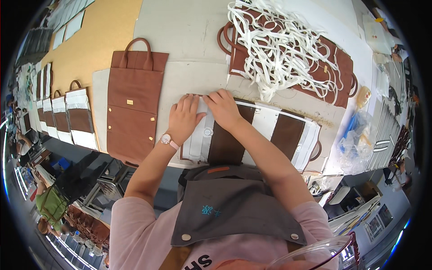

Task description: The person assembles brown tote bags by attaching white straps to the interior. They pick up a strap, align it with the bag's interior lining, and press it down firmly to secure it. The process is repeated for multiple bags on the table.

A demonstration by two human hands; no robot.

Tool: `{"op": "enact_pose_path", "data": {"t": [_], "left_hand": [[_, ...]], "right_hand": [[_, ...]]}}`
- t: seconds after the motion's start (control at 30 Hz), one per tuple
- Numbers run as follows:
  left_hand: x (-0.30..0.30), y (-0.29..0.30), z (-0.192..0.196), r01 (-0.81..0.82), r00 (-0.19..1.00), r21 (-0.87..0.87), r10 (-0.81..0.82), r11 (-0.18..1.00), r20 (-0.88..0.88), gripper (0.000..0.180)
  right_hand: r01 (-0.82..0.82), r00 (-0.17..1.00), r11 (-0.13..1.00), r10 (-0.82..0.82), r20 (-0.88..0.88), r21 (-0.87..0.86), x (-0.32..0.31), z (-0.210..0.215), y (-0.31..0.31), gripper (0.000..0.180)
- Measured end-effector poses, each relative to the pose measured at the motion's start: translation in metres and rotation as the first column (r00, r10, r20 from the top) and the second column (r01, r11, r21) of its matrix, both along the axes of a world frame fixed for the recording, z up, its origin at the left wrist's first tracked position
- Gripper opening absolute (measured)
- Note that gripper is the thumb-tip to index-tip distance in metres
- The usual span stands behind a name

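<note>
On the grey worktable (189, 31), a brown-and-white bag panel (265, 130) is pressed flat near its front edge. Both the left hand (182, 119) and right hand (222, 108) are laid on its white strip (198, 135), fingers spread, nothing gripped. Even pressure should be kept along the strip. What lies beneath the palms is hidden.

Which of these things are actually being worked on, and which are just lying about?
In hand:
left hand
right hand
brown-and-white bag panel

Lying about:
finished brown bag
tangle of white strips
row of bags at left
plastic bag
</note>
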State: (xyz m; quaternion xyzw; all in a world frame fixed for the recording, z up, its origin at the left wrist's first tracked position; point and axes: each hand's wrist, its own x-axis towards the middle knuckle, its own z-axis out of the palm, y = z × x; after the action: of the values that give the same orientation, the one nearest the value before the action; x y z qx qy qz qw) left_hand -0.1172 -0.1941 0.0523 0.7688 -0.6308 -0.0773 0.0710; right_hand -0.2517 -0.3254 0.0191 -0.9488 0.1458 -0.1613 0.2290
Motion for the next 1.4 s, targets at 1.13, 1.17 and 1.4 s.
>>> {"op": "enact_pose_path", "data": {"t": [1.13,1.17,1.4], "left_hand": [[-0.04,-0.003,-0.015,-0.05,0.996,-0.06,0.046,0.997,-0.074,0.062],[-0.041,-0.003,-0.016,-0.06,0.996,-0.073,0.055,0.996,-0.074,0.063],[-0.038,-0.009,-0.015,-0.028,0.999,-0.043,0.027,0.999,-0.029,0.062]], "right_hand": [[-0.102,0.992,0.994,0.098,0.084,0.05,-0.017,-0.012,-0.022,0.016],[-0.125,0.99,0.991,0.121,0.068,0.047,-0.018,-0.01,-0.024,0.017],[-0.17,0.985,0.98,0.17,-0.011,-0.1,-0.021,-0.003,-0.025,0.027]]}}
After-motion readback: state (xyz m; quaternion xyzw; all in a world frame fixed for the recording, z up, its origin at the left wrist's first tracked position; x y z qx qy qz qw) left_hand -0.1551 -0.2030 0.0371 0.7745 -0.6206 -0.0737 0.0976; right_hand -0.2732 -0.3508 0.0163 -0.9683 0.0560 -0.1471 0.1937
